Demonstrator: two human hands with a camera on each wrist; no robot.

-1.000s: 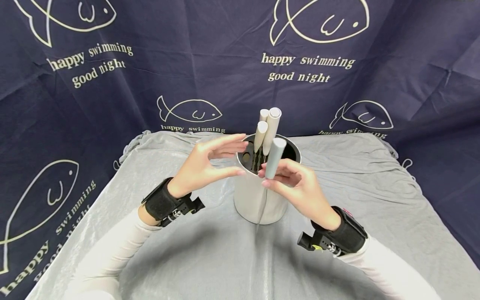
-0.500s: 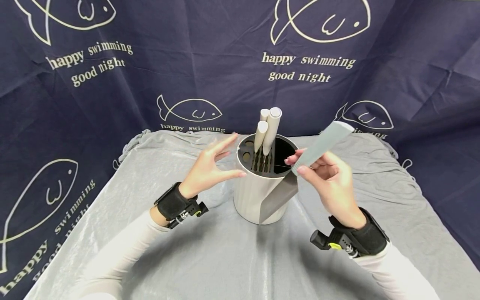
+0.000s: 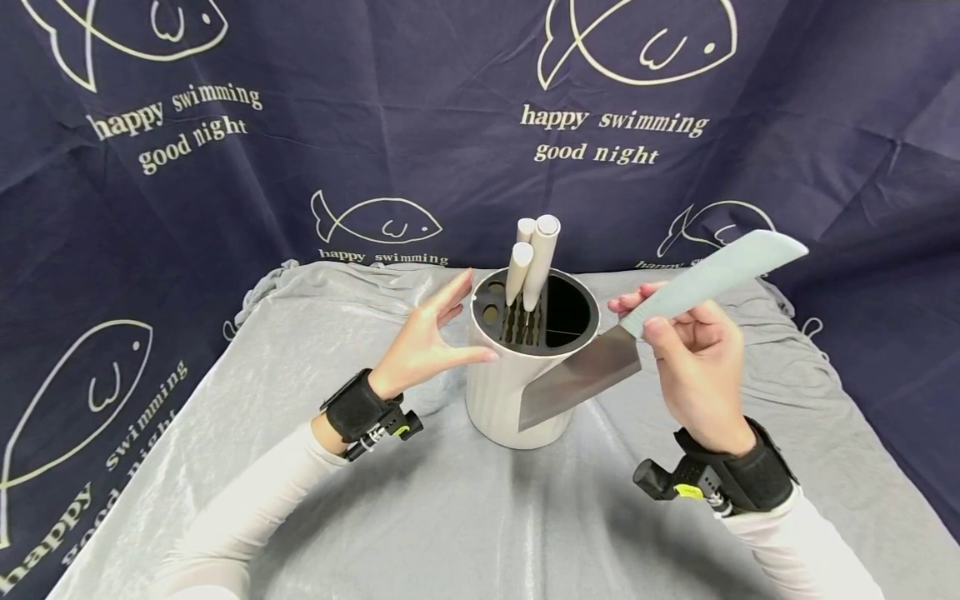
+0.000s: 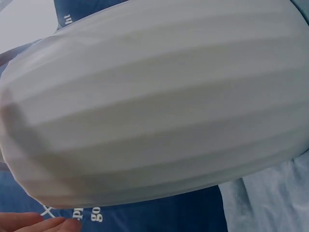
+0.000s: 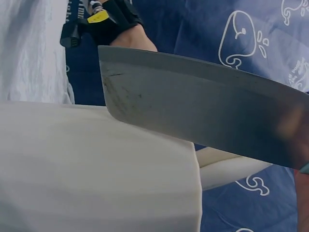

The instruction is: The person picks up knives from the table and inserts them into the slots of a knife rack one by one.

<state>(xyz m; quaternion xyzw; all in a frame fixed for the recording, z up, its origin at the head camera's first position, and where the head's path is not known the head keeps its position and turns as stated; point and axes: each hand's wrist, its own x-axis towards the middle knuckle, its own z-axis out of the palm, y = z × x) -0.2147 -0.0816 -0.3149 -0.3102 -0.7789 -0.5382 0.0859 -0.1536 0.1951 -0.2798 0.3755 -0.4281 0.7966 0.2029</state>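
A broad-bladed cleaver (image 3: 581,379) with a pale blue-green handle is held in my right hand (image 3: 701,367), thumb and fingers pinching the handle near the blade. Its blade slants down to the left in front of the white ribbed knife block (image 3: 498,400). The right wrist view shows the blade (image 5: 193,96) beside the block's wall; whether they touch I cannot tell. My left hand (image 3: 420,346) spreads at the block's left rim, fingers behind and thumb in front, without curling round it. White-handled knives (image 3: 540,262) stand upright in the block's slots.
The round block's black top (image 3: 510,340) has slots, two small round holes at left and a large opening at right. Grey cloth (image 3: 450,517) covers the table. A navy curtain (image 3: 480,167) with fish prints hangs close behind.
My right hand has moved right with the cleaver, tilting its handle from near upright towards the right and turning the blade's flat into view. My left hand has shifted slightly.
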